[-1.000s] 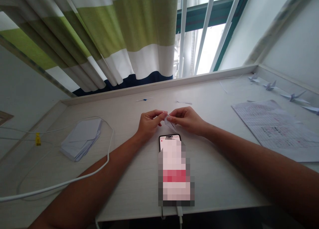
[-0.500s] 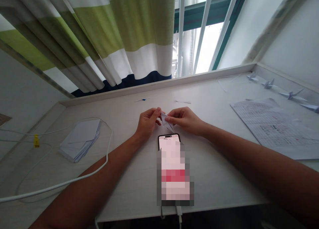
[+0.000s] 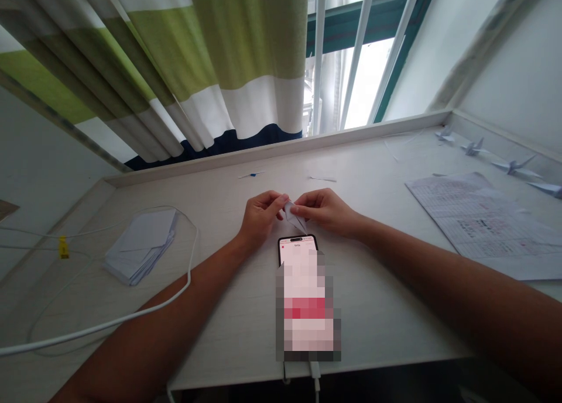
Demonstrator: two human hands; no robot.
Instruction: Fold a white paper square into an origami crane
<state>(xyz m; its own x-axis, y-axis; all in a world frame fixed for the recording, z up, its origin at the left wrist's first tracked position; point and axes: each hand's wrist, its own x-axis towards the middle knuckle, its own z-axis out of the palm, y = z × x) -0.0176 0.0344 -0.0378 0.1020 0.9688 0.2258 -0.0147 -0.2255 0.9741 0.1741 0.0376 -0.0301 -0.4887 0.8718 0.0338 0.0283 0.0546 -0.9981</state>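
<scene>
A small folded piece of white paper (image 3: 295,217) is held between both hands, just beyond the top edge of a phone (image 3: 302,298). My left hand (image 3: 262,214) pinches the paper's upper left corner between thumb and fingers. From the other side my right hand (image 3: 325,211) grips it, the thumb lying on its face. One pointed end of the paper hangs down toward the phone. Fingers hide part of the folds.
Left lies a stack of white paper sheets (image 3: 143,242), with a white cable (image 3: 132,316) looping over my left forearm. To the right are a written sheet (image 3: 487,227) and several paper cranes (image 3: 513,167). Small paper scraps (image 3: 322,179) lie near the back ledge (image 3: 272,152).
My left thumb and fingertips have shifted slightly right and down, closer to my right hand at the paper's upper corner. The right hand stays nearly still.
</scene>
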